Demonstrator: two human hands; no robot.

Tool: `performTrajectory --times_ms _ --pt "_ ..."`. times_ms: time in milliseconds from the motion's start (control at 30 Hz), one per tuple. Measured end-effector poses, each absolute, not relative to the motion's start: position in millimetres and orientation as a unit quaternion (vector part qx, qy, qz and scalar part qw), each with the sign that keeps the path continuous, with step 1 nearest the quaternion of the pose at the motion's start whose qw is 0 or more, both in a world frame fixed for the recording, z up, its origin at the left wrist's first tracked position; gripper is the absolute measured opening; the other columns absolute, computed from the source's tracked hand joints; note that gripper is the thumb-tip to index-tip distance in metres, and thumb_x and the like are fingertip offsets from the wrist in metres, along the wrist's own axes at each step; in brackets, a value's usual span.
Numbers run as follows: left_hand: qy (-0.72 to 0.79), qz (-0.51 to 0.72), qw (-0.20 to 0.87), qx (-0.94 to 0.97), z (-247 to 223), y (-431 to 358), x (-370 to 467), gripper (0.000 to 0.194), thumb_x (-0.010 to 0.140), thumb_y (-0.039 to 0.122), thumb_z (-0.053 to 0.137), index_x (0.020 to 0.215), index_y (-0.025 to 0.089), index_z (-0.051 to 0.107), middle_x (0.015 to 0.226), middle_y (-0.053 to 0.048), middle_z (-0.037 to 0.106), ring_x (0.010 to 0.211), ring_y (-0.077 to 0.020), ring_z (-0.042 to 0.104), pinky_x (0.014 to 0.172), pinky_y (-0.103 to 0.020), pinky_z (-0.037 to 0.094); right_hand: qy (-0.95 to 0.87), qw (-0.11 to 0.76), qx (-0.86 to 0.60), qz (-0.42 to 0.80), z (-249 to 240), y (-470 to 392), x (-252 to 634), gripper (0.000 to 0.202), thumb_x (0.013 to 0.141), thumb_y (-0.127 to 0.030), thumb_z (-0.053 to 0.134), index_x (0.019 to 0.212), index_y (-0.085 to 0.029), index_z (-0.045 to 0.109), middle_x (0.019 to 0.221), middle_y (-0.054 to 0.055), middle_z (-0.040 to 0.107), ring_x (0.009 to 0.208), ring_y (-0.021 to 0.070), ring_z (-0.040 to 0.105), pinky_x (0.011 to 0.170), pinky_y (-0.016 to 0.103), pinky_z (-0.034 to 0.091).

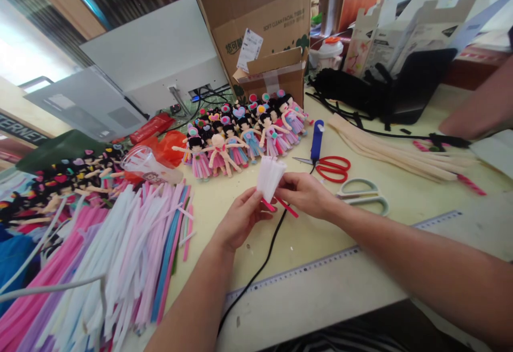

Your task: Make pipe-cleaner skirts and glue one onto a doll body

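Note:
Between my two hands, a white bundle of fuzzy strips flares upward, with two red strips sticking out below it. My left hand pinches the bundle's lower left side. Fingers of my right hand close on its right side. Small dolls with black hair and coloured skirts stand crowded together just behind. Red-handled scissors and a blue tool with a black cord lie beyond my right hand, near pale-handled scissors.
Many coloured fuzzy strips cover the left side, beside a tipped plastic cup. A ruler lies in front, crossed by the black cord. Beige strips lie right. A cardboard box stands behind.

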State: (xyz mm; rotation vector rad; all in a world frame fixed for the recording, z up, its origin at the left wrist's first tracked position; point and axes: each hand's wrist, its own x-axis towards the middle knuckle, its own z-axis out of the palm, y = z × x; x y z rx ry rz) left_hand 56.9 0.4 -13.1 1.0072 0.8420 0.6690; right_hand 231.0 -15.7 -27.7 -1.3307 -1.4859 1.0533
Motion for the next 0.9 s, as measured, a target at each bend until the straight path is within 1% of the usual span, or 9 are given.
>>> performTrajectory --times_ms 133,267,333,433,500,600,667,767,900 --pt "0.398 0.33 0.727 0.452 -16 4 57 0.037 0.065 0.042 0.078 0.085 0.012 0.069 0.071 -0.002 0.064 0.061 -0.0091 0.057 0.063 -0.023 0.047 -0.594 0.434 -0.511 0.445 -26 -16 231 0.018 0.073 -0.031 0.056 0.073 -0.016 0.065 0.076 0.002 0.066 0.069 0.0149 0.056 0.065 0.027 0.044" --pt "0.406 0.353 0.725 0.43 -19 4 59 0.033 0.065 0.041 0.078 0.079 0.012 0.068 0.066 -0.002 0.065 0.058 -0.0085 0.056 0.061 -0.021 0.045 -0.574 0.436 -0.505 0.475 -22 -17 230 0.019 0.072 -0.031 0.058 0.078 -0.016 0.067 0.068 -0.001 0.062 0.062 0.0127 0.053 0.057 0.025 0.041" --pt "0.408 0.362 0.727 0.416 -20 3 60 0.032 0.065 0.04 0.079 0.075 0.012 0.067 0.065 -0.002 0.066 0.057 -0.009 0.057 0.061 -0.022 0.045 -0.565 0.443 -0.501 0.483 -21 -18 230 0.018 0.071 -0.032 0.059 0.076 -0.016 0.066 0.065 -0.001 0.06 0.058 0.0114 0.05 0.054 0.024 0.04" --pt "0.41 0.371 0.731 0.399 -21 2 62 0.032 0.064 0.041 0.079 0.071 0.013 0.065 0.059 -0.001 0.064 0.055 -0.0092 0.056 0.06 -0.022 0.044 -0.555 0.45 -0.496 0.494 -20 -19 229 0.017 0.071 -0.033 0.061 0.07 -0.017 0.063 0.061 -0.002 0.057 0.056 0.0104 0.048 0.053 0.024 0.04" --pt "0.412 0.379 0.73 0.392 -21 2 63 0.032 0.063 0.041 0.079 0.07 0.013 0.065 0.058 -0.001 0.063 0.053 -0.009 0.055 0.059 -0.023 0.044 -0.548 0.448 -0.486 0.513 -19 -20 228 0.017 0.071 -0.034 0.061 0.071 -0.017 0.062 0.061 -0.003 0.056 0.055 0.01 0.048 0.052 0.024 0.039" --pt "0.413 0.392 0.723 0.391 -22 3 64 0.033 0.062 0.041 0.08 0.07 0.013 0.065 0.058 0.0 0.063 0.053 -0.0087 0.055 0.058 -0.023 0.043 -0.535 0.449 -0.469 0.541 -18 -20 227 0.019 0.07 -0.034 0.063 0.077 -0.017 0.061 0.065 -0.002 0.058 0.055 0.0098 0.047 0.05 0.024 0.037" --pt "0.412 0.395 0.718 0.398 -22 3 64 0.033 0.061 0.041 0.08 0.069 0.013 0.065 0.057 0.001 0.061 0.052 -0.0079 0.053 0.057 -0.022 0.042 -0.522 0.459 -0.465 0.548 -18 -20 226 0.02 0.068 -0.033 0.064 0.078 -0.016 0.06 0.069 -0.001 0.06 0.057 0.0097 0.048 0.05 0.023 0.037" --pt "0.405 0.399 0.719 0.401 -23 3 65 0.033 0.061 0.039 0.081 0.066 0.012 0.063 0.055 0.002 0.058 0.05 -0.0056 0.05 0.053 -0.019 0.039 -0.502 0.479 -0.456 0.557 -20 -19 224 0.019 0.066 -0.031 0.064 0.078 -0.017 0.06 0.075 0.001 0.063 0.06 0.0101 0.052 0.053 0.024 0.041" --pt "0.387 0.391 0.757 0.352 -21 0 66 0.033 0.06 0.035 0.083 0.067 0.012 0.06 0.054 0.004 0.056 0.047 -0.0032 0.047 0.053 -0.017 0.041 -0.495 0.498 -0.422 0.573 -21 -18 222 0.019 0.066 -0.027 0.064 0.083 -0.017 0.062 0.078 0.001 0.065 0.068 0.0129 0.058 0.061 0.026 0.046"
